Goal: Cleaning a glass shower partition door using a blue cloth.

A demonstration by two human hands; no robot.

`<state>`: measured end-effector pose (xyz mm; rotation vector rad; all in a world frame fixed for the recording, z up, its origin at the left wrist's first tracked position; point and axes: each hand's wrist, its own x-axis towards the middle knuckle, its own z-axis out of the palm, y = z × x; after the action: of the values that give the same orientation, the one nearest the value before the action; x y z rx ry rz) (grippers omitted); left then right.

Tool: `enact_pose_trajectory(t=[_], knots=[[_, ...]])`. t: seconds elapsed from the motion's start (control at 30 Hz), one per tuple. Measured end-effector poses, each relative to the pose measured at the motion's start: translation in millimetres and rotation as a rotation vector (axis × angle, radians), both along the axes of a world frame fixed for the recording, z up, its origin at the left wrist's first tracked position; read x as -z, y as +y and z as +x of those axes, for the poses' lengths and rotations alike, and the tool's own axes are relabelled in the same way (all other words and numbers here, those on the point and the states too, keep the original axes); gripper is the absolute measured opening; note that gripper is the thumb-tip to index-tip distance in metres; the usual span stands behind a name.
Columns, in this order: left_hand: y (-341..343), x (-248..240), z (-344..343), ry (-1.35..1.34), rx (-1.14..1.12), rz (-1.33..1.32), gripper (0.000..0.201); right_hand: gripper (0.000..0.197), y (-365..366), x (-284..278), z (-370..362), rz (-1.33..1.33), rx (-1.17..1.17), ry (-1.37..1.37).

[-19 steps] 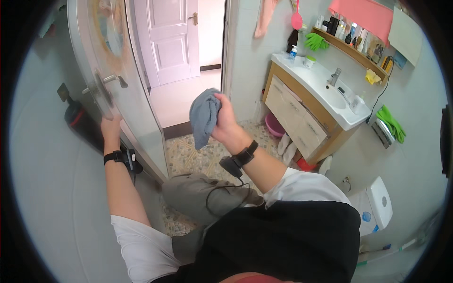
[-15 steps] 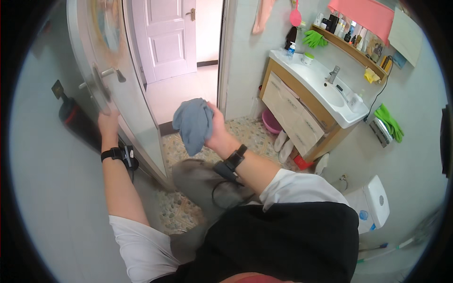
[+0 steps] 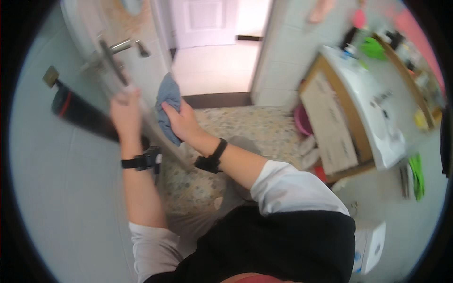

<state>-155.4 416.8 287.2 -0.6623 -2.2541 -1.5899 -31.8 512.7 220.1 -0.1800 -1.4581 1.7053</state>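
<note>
A white door stands ajar at the left, with a metal lever handle on it. My left hand is closed at the door's edge, below the handle; its fingertips are blurred. A folded grey-blue cloth is in my right hand, thumb on top and fingers partly hidden. The cloth is up against the door's face or just in front of it; I cannot tell if they touch. Both wrists wear black straps.
A black cylinder hangs on the left wall behind the door. At the right are a washbasin on a cabinet, a shelf of bottles, a pink basin, shoes and a white toilet tank. A doorway opens ahead onto pale floor.
My right hand has carried the cloth left, close to the door. My left hand stays at the door's edge. The view has turned left, and the cloth now looks flatter.
</note>
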Motion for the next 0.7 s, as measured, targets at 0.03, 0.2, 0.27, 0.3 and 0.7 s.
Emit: enact_pose_trajectory(t=[0.03,0.2,0.27,0.3,0.7], knots=[[4.9,-5.3,18.2,-0.038,-0.013,-0.015,0.046,0.028,-1.1,3.6,-5.8,0.093,0.020,-0.004],[38.2,9.6,47.4,0.166,0.066,0.261,0.034,0.039,16.9,11.9,-25.3,0.386,0.191,0.175],[41.2,22.5,49.8,-0.035,0.067,0.410,0.034,0.046,37.7,18.8,-38.8,0.421,0.165,0.197],[42.9,15.8,44.6,-0.090,0.096,0.498,0.040,0.046,45.0,7.5,-52.0,0.352,0.110,0.115],[40.5,23.6,33.6,0.193,0.065,0.358,0.051,0.041,111.1,136.9,-151.7,-0.153,-0.019,-0.199]])
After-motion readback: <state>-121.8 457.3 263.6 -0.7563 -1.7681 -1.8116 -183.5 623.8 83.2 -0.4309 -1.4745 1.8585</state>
